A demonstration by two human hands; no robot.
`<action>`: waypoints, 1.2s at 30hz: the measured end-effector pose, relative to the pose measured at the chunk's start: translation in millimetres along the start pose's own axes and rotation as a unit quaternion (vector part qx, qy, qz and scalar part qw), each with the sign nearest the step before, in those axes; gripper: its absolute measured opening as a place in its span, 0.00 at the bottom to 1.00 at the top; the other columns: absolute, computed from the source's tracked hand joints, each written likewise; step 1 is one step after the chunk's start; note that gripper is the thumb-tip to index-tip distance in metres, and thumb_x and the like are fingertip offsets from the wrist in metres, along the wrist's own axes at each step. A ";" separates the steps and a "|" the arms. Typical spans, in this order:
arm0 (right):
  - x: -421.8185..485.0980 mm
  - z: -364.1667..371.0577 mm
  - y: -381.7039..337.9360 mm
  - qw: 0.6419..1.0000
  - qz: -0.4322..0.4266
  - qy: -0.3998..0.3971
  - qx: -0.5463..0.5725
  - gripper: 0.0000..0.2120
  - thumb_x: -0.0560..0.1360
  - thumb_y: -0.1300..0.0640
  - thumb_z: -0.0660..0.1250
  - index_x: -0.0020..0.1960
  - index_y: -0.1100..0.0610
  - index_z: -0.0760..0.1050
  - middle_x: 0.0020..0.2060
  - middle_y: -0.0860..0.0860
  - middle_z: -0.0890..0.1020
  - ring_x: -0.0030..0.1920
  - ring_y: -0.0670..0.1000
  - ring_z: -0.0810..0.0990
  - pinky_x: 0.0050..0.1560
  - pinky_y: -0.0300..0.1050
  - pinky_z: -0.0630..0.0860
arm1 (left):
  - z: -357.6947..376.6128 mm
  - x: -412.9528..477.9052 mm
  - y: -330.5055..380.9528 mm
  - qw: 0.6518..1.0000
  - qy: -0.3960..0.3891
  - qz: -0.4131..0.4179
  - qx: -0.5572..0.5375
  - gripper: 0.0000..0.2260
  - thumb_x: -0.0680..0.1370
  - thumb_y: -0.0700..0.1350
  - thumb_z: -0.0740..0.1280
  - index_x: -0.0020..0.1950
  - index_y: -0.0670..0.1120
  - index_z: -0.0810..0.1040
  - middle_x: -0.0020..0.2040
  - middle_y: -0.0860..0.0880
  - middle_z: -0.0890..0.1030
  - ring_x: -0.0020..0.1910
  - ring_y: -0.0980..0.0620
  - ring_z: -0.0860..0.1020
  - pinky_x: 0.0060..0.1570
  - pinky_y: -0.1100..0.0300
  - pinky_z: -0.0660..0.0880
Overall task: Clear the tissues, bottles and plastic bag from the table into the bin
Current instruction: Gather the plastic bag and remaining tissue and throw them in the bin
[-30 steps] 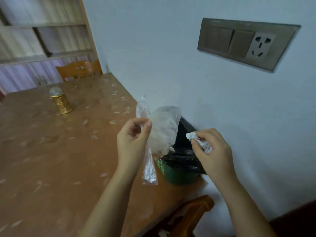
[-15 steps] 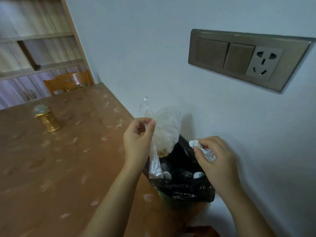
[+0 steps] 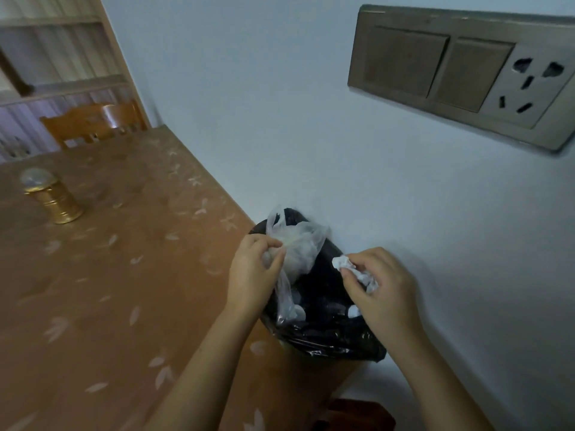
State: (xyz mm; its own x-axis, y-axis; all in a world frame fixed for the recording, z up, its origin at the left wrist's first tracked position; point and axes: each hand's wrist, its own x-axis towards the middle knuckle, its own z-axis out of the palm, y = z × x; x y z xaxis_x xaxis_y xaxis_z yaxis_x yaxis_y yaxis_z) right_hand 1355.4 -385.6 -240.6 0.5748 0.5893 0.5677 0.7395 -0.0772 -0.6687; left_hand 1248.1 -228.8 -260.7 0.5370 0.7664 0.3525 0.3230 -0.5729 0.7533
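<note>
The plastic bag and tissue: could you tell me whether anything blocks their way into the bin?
Nothing visible does: the left hand holds the plastic bag and the right hand the tissue over the open bin.

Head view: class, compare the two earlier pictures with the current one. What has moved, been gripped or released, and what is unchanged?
Both hands have come down to the bin. The left hand, pinching the plastic bag, now dangles the bag's tail into the bin's mouth. The right hand holds the crumpled tissue over the opening. Nothing was released. The gold jar stays on the table.
</note>
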 end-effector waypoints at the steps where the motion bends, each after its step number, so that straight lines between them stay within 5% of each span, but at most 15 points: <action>1: -0.7 2.2 -0.9 1.000 -0.001 -0.004 -0.001 0.04 0.69 0.63 0.68 0.43 0.60 0.80 0.39 0.51 0.79 0.41 0.43 0.76 0.39 0.28 0.70 | -0.9 -2.1 -4.4 1.000 -0.001 0.012 0.024 0.03 0.73 0.43 0.69 0.47 0.46 0.80 0.50 0.50 0.77 0.49 0.55 0.74 0.48 0.67 0.68; 7: -1.5 17.2 -1.0 0.999 0.001 -0.034 -0.013 0.04 0.69 0.62 0.67 0.43 0.58 0.79 0.39 0.49 0.78 0.40 0.44 0.75 0.38 0.27 0.69 | -13.3 -24.0 -28.0 0.995 -0.011 0.029 0.095 0.09 0.73 0.46 0.71 0.50 0.44 0.81 0.54 0.47 0.78 0.56 0.50 0.72 0.55 0.60 0.65; 14: 3.0 41.2 11.3 0.998 -0.025 -0.063 -0.021 0.04 0.70 0.65 0.68 0.43 0.58 0.79 0.39 0.50 0.78 0.41 0.46 0.76 0.41 0.28 0.69 | -21.1 -48.4 -44.9 0.988 -0.056 0.044 0.139 0.20 0.72 0.56 0.60 0.51 0.43 0.81 0.56 0.44 0.79 0.57 0.44 0.76 0.56 0.48 0.73; 21: 2.6 53.2 23.8 0.992 -0.010 -0.093 -0.088 0.08 0.68 0.65 0.71 0.46 0.58 0.78 0.42 0.50 0.78 0.44 0.53 0.75 0.42 0.40 0.71 | -19.1 -53.5 -48.2 0.989 -0.072 0.032 0.127 0.20 0.73 0.57 0.59 0.54 0.44 0.80 0.59 0.45 0.77 0.60 0.46 0.75 0.57 0.50 0.70; 36: -5.6 34.7 6.6 0.990 -0.021 -0.098 -0.102 0.10 0.70 0.60 0.70 0.51 0.58 0.79 0.50 0.52 0.81 0.52 0.49 0.73 0.52 0.29 0.62 | -18.1 -61.2 -33.6 0.986 -0.036 0.061 0.148 0.19 0.74 0.55 0.59 0.53 0.43 0.79 0.60 0.43 0.77 0.64 0.44 0.72 0.61 0.53 0.65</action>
State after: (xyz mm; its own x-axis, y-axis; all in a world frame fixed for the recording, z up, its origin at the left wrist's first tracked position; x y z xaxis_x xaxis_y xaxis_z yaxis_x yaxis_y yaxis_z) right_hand 1344.9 -361.5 -264.9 0.4776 0.7383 0.4762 0.8282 -0.1975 -0.5245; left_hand 1190.3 -251.2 -297.5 0.6370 0.6698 0.3815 0.4606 -0.7276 0.5083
